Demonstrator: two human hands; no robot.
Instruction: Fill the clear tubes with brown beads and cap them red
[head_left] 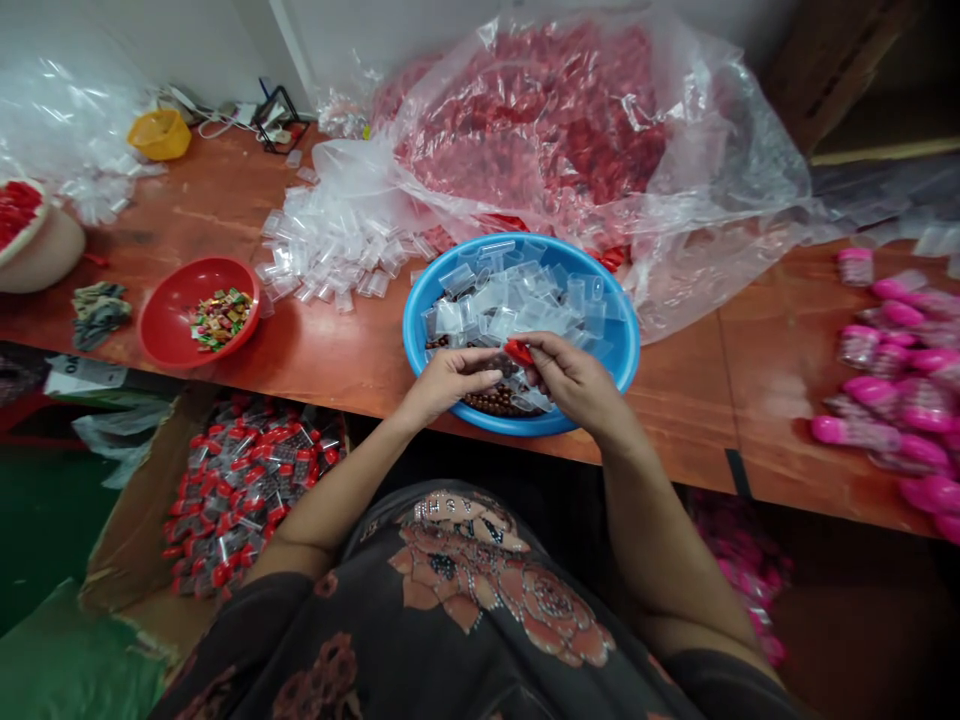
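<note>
Both of my hands are over a blue basin [416, 365] at the table's front edge. My left hand [448, 385] is closed around a small clear plastic container, mostly hidden by the fingers; its contents are hard to make out. My right hand [574, 385] pinches a red cap [517, 351] close to the container's end; whether the two touch I cannot tell. Loose clear plastic containers [517, 295] fill the basin's upper part. Below my hands lie small shiny brown balls [499, 402].
A red bowl [161, 310] with small colourful wrapped pieces stands left, near a pile of clear containers [330, 240]. Behind is a big clear bag of red pieces [540, 110]. Pink-capped containers [900, 370] lie right. A carton [124, 560] below holds red-capped filled containers [240, 490].
</note>
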